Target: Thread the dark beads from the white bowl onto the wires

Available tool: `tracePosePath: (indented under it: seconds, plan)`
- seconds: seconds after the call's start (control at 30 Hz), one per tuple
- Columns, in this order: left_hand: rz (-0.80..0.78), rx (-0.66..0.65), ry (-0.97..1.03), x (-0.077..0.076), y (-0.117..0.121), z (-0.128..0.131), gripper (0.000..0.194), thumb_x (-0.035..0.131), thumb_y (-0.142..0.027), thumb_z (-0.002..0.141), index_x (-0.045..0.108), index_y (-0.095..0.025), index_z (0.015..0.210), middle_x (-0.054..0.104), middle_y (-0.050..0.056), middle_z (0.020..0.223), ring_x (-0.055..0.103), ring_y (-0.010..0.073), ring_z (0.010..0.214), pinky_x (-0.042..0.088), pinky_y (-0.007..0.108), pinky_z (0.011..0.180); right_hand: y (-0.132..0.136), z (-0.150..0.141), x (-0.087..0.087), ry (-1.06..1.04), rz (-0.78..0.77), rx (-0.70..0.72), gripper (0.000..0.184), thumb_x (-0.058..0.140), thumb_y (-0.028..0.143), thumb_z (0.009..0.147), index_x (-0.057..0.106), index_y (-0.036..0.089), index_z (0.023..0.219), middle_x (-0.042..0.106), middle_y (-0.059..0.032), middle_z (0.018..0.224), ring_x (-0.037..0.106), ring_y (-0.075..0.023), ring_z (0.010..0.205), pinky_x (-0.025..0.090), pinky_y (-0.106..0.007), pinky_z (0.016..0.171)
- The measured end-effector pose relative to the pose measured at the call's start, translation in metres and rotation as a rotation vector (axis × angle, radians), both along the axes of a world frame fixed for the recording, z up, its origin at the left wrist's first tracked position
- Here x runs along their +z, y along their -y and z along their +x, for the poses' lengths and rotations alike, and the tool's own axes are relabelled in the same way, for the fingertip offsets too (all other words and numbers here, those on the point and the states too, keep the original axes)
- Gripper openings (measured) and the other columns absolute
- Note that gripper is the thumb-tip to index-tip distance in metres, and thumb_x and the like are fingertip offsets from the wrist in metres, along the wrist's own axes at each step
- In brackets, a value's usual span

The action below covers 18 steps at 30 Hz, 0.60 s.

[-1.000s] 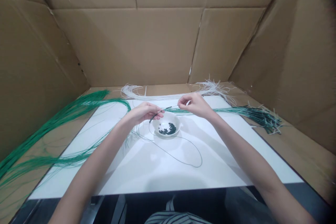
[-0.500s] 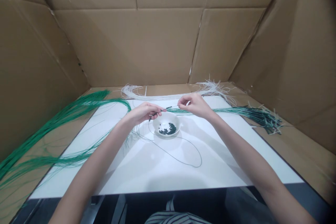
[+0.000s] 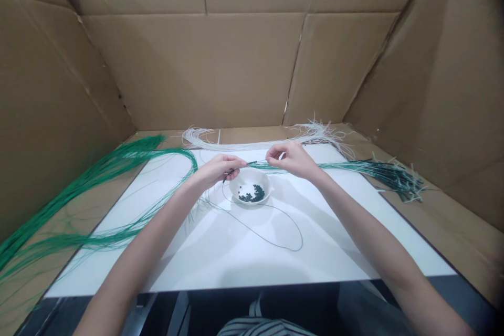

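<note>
My left hand (image 3: 220, 169) is closed on a string of small dark beads (image 3: 252, 162), some of which stick out past its fingertips. My right hand (image 3: 289, 157) pinches the thin end of the same strand a short way to the right, so that it runs nearly level between the two hands. Whether that end is thread or a needle is too fine to make out. Below them stands a white bowl (image 3: 263, 176) with loose dark beads (image 3: 253, 194) at its bottom. From my left hand a thin thread (image 3: 275, 242) hangs down and loops over the white tabletop.
Bundles of green strands (image 3: 118, 163) spread over the left side. Another green bundle (image 3: 378, 173) with pale tips lies at the right. White strands (image 3: 236, 145) stretch along the back. Cardboard walls (image 3: 189, 68) enclose the white table (image 3: 323, 268) on three sides.
The fingers of my left hand have shifted along the beads, covering more of them. My right hand has stayed nearly still, and the bowl and thread loop have not moved.
</note>
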<state>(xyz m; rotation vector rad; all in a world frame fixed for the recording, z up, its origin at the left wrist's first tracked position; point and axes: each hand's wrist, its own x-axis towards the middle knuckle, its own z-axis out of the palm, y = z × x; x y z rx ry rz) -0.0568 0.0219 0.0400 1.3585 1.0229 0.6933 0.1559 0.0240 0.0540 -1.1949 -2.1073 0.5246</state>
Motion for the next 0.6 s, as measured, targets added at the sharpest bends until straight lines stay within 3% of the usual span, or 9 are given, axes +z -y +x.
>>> tracePosePath:
  seconds: [0.2,0.6]
  plan:
    - [-0.085,0.007,0.049,0.0001,-0.0035,-0.0065,0.019,0.059,-0.025,0.065,0.061,-0.009,0.075,0.062,0.008,0.068,0.056,0.0118,0.062,0.043,0.024,0.06,-0.0043,0.0057,-0.0009,-0.004,-0.001,-0.031,0.012,0.051,0.021,0.062,0.061,0.015,0.059,0.063,-0.0008,0.06,0.055,-0.0116,0.058,0.041,-0.021,0.057]
    - [-0.118,-0.058,0.079,0.0017,-0.0034,-0.0083,0.013,0.058,-0.013,0.06,0.059,-0.008,0.071,0.062,0.007,0.067,0.054,0.0089,0.057,0.041,0.022,0.057,-0.0071,0.0099,-0.0006,0.001,0.017,-0.07,0.013,0.051,0.022,0.062,0.062,0.015,0.06,0.063,-0.001,0.06,0.056,-0.0121,0.059,0.042,-0.022,0.059]
